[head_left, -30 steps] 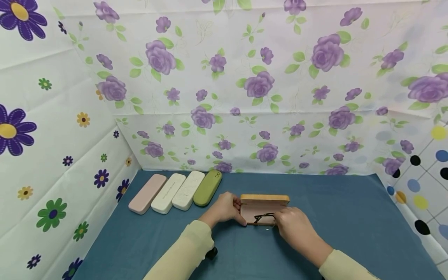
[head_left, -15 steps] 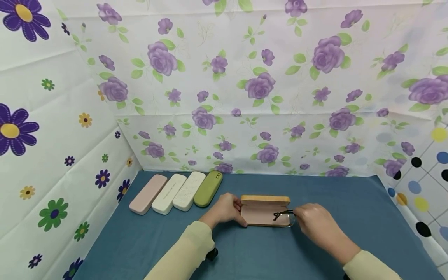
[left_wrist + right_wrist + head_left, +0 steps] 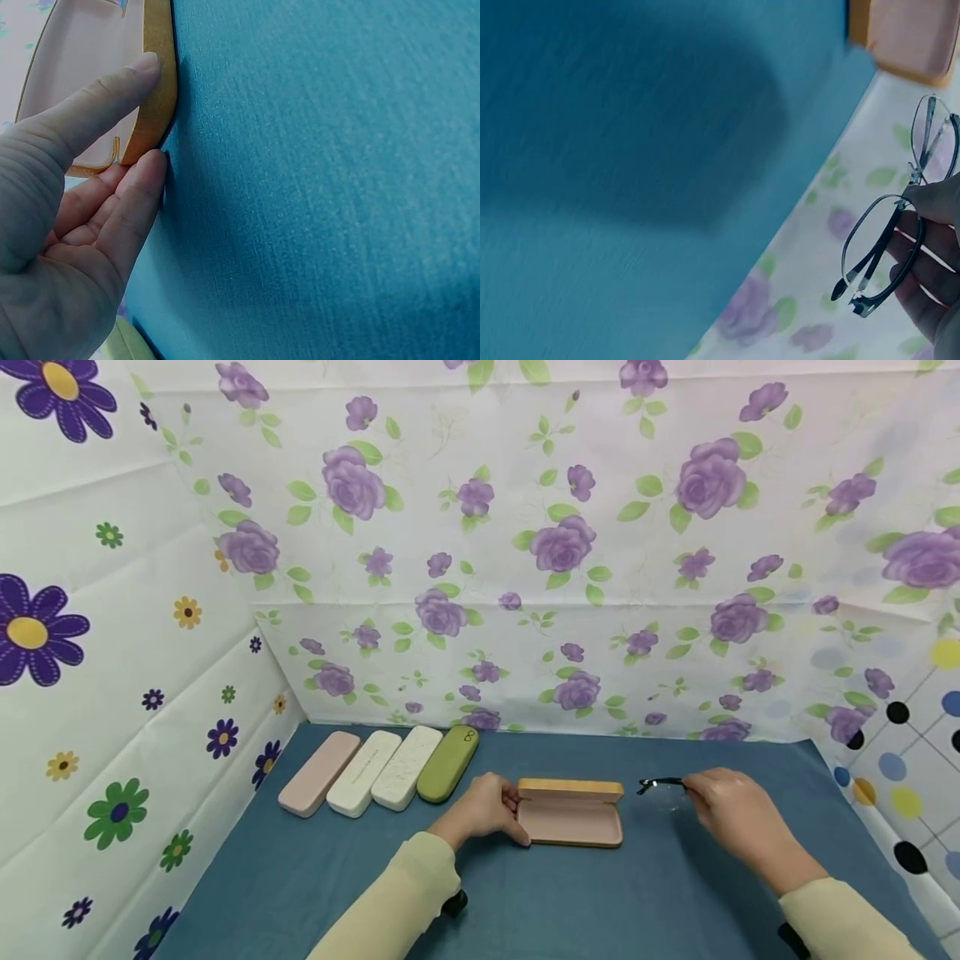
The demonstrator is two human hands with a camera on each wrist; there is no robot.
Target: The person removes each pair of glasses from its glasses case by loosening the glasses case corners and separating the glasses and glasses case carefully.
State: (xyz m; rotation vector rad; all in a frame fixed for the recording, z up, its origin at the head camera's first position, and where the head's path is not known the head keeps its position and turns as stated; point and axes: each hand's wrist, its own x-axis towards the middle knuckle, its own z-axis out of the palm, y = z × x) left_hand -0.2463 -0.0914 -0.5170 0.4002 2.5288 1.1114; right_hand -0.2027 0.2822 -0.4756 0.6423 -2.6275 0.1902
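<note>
An eyeglasses case (image 3: 570,832) with a yellow-orange outside and pale pink lining lies open on the cloth; nothing is inside. My left hand (image 3: 483,810) holds its left end. In the left wrist view the thumb rests on the front wall (image 3: 159,90) and the fingers touch the side. To the right of the case, my right hand (image 3: 738,822) pinches a pair of eyeglasses (image 3: 660,782) above the cloth. The right wrist view shows dark, thin-rimmed eyeglasses (image 3: 915,251) with temples folded, gripped near the bridge between thumb and fingers.
Several shut eyeglasses cases stand in a slanted row at the back left: a pink one (image 3: 318,775), two white ones (image 3: 363,774) (image 3: 407,768) and a green one (image 3: 447,764). Blue cloth (image 3: 555,902) covers the table. Patterned sheets (image 3: 510,527) wall the back and sides.
My right hand has lifted the eyeglasses out of the open case and carried them to the right, clear of it. The left hand has stayed at the case's left end.
</note>
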